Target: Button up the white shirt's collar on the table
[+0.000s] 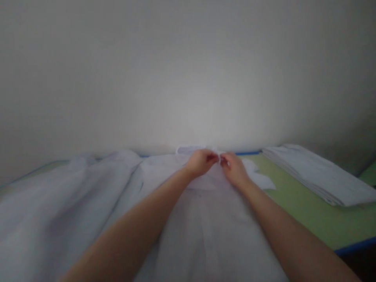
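A white garment lies spread out flat on a green table, its collar end toward the far wall. My left hand and my right hand meet at the far end of the garment, just below the collar. Both hands have their fingers curled and pinched on the white fabric between them. The fingertips nearly touch each other. What exactly is pinched there is too blurred to make out beyond the cloth itself.
A stack of folded white cloth lies on the table at the right. More loose white fabric is heaped on the left. The table has a blue edge at the near right. A plain pale wall stands directly behind.
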Demonstrator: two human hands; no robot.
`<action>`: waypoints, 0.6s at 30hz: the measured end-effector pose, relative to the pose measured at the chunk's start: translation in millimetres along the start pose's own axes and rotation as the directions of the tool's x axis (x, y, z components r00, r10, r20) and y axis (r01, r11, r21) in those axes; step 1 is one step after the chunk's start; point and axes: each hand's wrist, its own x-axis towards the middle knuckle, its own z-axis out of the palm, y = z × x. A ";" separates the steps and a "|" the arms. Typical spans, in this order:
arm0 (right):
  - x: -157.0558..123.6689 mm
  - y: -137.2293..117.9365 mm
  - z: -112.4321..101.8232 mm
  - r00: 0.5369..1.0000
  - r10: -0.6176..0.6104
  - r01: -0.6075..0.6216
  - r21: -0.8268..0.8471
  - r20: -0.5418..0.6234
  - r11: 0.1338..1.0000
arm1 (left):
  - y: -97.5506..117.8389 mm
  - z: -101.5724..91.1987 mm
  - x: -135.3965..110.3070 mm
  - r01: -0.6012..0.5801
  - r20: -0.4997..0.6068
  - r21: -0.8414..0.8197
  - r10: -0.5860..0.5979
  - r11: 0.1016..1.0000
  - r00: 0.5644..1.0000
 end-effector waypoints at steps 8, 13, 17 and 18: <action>-0.9 -7.5 -11.7 0.999 -0.042 0.041 -0.132 -0.004 0.990 | -1.9 -0.9 0.5 0.014 0.049 -0.066 -0.011 0.998 0.999; -4.7 -7.0 -9.4 0.998 -0.038 0.033 -0.120 -0.044 0.992 | -7.9 -3.7 -0.7 -0.001 0.108 -0.128 0.015 0.992 0.994; -6.9 -10.4 -10.0 0.995 -0.100 0.099 -0.118 0.002 0.988 | -8.0 -6.9 -2.2 0.059 0.187 -0.241 -0.013 0.969 0.982; -7.3 -11.5 -10.3 0.993 -0.119 0.121 -0.119 0.020 0.986 | -7.8 -7.8 -2.6 0.080 0.208 -0.264 -0.024 0.961 0.978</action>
